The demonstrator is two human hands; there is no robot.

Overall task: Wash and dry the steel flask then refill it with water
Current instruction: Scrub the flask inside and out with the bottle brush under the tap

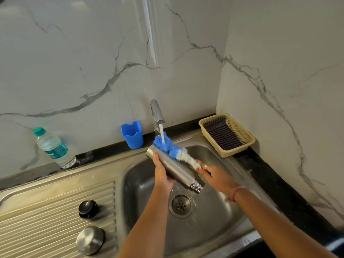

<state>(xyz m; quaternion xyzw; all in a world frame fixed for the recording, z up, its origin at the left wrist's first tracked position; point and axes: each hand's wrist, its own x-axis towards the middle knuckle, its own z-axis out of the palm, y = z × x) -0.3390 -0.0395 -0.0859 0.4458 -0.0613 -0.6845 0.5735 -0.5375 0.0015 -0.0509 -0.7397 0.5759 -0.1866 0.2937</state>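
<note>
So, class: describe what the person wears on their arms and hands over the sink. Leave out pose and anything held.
Both forearms are bare, with no sleeves in view. The left hand has orange-painted nails. The right hand also has orange nails, a ring on one finger, and a thin pink band round the wrist. No gloves, no watch.

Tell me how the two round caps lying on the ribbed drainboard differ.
The black cap is dark and glossy with a raised knob on top, while the steel cap is a brushed silver dome with no knob. The black cap lies farther from the camera, the steel cap nearer the front edge. The steel cap looks broader, though it is closer to the lens. Both are round, lie apart on the drainboard, and neither hand touches them.
</note>
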